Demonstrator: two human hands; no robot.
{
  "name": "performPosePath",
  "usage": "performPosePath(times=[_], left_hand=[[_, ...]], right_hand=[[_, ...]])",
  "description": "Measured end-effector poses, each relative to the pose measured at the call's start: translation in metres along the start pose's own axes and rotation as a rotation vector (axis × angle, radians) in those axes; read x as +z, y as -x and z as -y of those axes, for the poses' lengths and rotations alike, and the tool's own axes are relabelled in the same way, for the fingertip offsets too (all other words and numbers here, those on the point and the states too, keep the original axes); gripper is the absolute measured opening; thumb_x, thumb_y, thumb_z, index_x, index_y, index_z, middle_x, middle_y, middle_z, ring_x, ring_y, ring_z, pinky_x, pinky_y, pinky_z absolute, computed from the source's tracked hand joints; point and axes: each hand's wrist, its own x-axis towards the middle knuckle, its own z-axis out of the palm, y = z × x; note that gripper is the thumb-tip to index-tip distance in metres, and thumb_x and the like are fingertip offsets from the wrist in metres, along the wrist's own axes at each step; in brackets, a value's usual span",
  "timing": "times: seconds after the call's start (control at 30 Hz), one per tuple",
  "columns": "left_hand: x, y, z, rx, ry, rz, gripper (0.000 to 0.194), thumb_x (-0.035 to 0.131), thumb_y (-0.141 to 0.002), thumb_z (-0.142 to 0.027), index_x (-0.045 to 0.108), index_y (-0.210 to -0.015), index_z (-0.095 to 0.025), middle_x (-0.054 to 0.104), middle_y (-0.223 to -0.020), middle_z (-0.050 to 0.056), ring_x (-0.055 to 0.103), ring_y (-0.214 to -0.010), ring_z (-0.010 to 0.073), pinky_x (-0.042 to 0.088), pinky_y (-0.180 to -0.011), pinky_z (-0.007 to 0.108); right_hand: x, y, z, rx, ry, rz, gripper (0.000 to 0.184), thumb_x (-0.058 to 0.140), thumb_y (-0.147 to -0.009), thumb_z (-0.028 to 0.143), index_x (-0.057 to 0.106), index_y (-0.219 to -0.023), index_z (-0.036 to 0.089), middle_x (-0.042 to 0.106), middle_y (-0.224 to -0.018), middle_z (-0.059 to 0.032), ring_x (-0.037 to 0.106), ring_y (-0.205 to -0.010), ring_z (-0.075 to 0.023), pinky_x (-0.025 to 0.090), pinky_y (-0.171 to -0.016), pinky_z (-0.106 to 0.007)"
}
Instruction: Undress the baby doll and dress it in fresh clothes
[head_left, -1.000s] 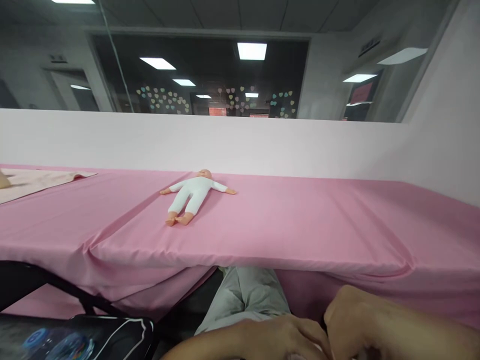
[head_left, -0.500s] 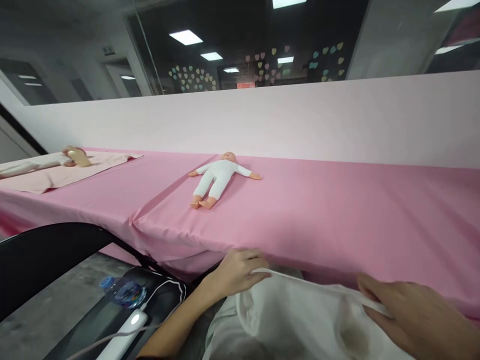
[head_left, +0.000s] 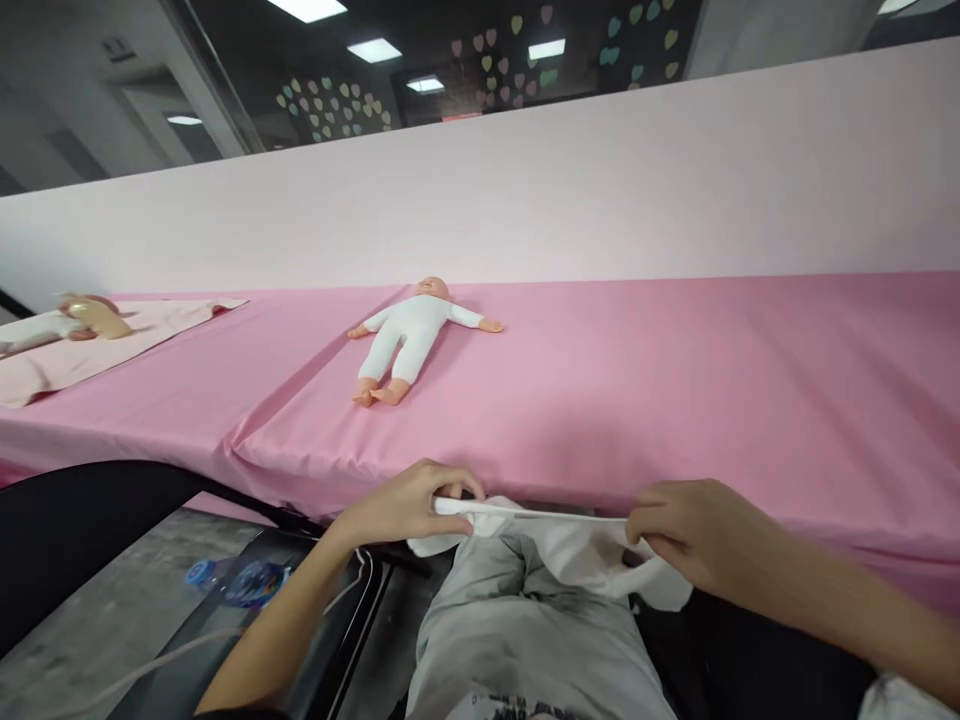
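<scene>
Thumb and fingers of the left hand (head_left: 409, 507) pinched one end of a white cloth's (head_left: 574, 550) upper edge; those of the right hand (head_left: 694, 530) were closed on the other end. The cloth hung over the grey-clad lap (head_left: 487, 585), with the front edge of a pink table cover (head_left: 637, 400) just beyond it. Taking the cloth as the dial's centre, the cover stretched from twelve to two o'clock, back to a white wall (head_left: 525, 200); a doll (head_left: 409, 325) lay near eleven, a bottle (head_left: 244, 582) near nine. The held edge ran almost straight, long axis nine to three, loose folds drooping toward four.
</scene>
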Motion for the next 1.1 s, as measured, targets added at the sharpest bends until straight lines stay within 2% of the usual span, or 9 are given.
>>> performPosePath(times=[0.07, 0.17, 0.27, 0.4, 0.57, 0.8, 0.9, 1.0, 1.1], left_hand=[[-0.006, 0.009, -0.006, -0.021, -0.002, 0.012, 0.025, 0.060, -0.077, -0.040, 0.056, -0.083, -0.016, 0.043, -0.064, -0.005, 0.038, -0.058, 0.0082, 0.028, -0.054, 0.018], [-0.013, 0.023, -0.013, -0.043, -0.080, -0.019, 0.028, 0.057, -0.078, -0.041, 0.045, -0.074, -0.017, 0.036, -0.063, -0.006, 0.031, -0.056, 0.0079, 0.024, -0.052, 0.018], [-0.014, 0.036, -0.017, -0.056, -0.170, -0.035, 0.025, 0.046, -0.086, -0.039, 0.042, -0.075, -0.018, 0.037, -0.066, -0.005, 0.032, -0.057, 0.0084, 0.027, -0.053, 0.018], [-0.003, 0.045, -0.019, 0.008, -0.316, -0.089, 0.020, 0.032, -0.090, -0.020, 0.052, -0.090, -0.019, 0.048, -0.088, 0.001, 0.046, -0.068, 0.0096, 0.037, -0.063, 0.019], [0.008, 0.048, -0.020, 0.063, -0.503, -0.115, 0.059, 0.028, -0.073, 0.003, 0.058, -0.110, -0.032, 0.048, -0.106, 0.003, 0.052, -0.067, 0.0085, 0.043, -0.064, 0.020], [-0.007, 0.053, -0.002, 0.003, -0.443, -0.108, 0.051, 0.037, -0.078, -0.006, 0.054, -0.122, -0.022, 0.062, -0.110, 0.006, 0.061, -0.095, 0.0198, 0.048, -0.081, 0.029], [-0.007, 0.063, 0.006, 0.003, -0.437, -0.036, 0.065, 0.039, -0.071, -0.003, 0.043, -0.132, -0.024, 0.057, -0.124, 0.005, 0.057, -0.108, 0.0213, 0.047, -0.088, 0.031], [-0.004, 0.065, 0.009, 0.076, -0.480, -0.031, 0.073, 0.034, -0.070, 0.002, 0.032, -0.138, -0.025, 0.048, -0.133, 0.005, 0.051, -0.116, 0.0193, 0.043, -0.094, 0.032], [-0.005, 0.055, 0.012, 0.165, -0.560, -0.117, 0.058, 0.032, -0.076, 0.001, 0.046, -0.128, -0.019, 0.055, -0.126, 0.009, 0.054, -0.112, 0.0198, 0.043, -0.094, 0.034]], right_hand=[[0.010, 0.008, 0.003, -0.004, 0.279, -0.085, 0.021, 0.047, -0.067, 0.000, 0.057, -0.060, 0.017, 0.056, -0.056, -0.0008, 0.050, -0.052, -0.0122, 0.027, -0.049, -0.024], [0.014, 0.018, 0.010, 0.020, 0.442, -0.074, 0.017, 0.048, -0.067, 0.001, 0.056, -0.065, 0.016, 0.052, -0.049, 0.0016, 0.045, -0.042, -0.0106, 0.017, -0.045, -0.025], [0.002, 0.021, 0.018, 0.040, 0.480, -0.054, 0.016, 0.044, -0.076, 0.005, 0.056, -0.072, 0.016, 0.052, -0.051, 0.0018, 0.044, -0.041, -0.0097, 0.015, -0.044, -0.025], [-0.014, 0.020, 0.027, 0.017, 0.539, -0.083, 0.021, 0.039, -0.080, 0.006, 0.055, -0.070, 0.017, 0.053, -0.053, 0.0002, 0.046, -0.045, -0.0115, 0.019, -0.046, -0.025], [-0.015, 0.013, 0.027, -0.004, 0.598, -0.060, 0.017, 0.044, -0.075, 0.005, 0.056, -0.074, 0.017, 0.054, -0.055, -0.0009, 0.049, -0.049, -0.0136, 0.019, -0.047, -0.026], [-0.015, 0.002, 0.020, -0.052, 0.737, -0.097, 0.019, 0.053, -0.068, 0.000, 0.055, -0.077, 0.017, 0.056, -0.061, -0.0014, 0.052, -0.052, -0.0129, 0.020, -0.048, -0.026], [-0.017, -0.003, 0.025, -0.083, 0.768, -0.060, 0.018, 0.054, -0.067, -0.001, 0.053, -0.066, 0.017, 0.056, -0.058, -0.0020, 0.054, -0.054, -0.0143, 0.019, -0.049, -0.027], [-0.018, -0.009, 0.033, -0.100, 0.767, -0.013, 0.022, 0.055, -0.067, -0.002, 0.057, -0.068, 0.020, 0.055, -0.051, 0.0006, 0.051, -0.048, -0.0131, 0.016, -0.050, -0.028], [-0.021, -0.018, 0.036, -0.104, 0.778, -0.105, 0.026, 0.051, -0.073, -0.001, 0.062, -0.074, 0.022, 0.052, -0.047, 0.0016, 0.046, -0.043, -0.0111, 0.015, -0.050, -0.028]])
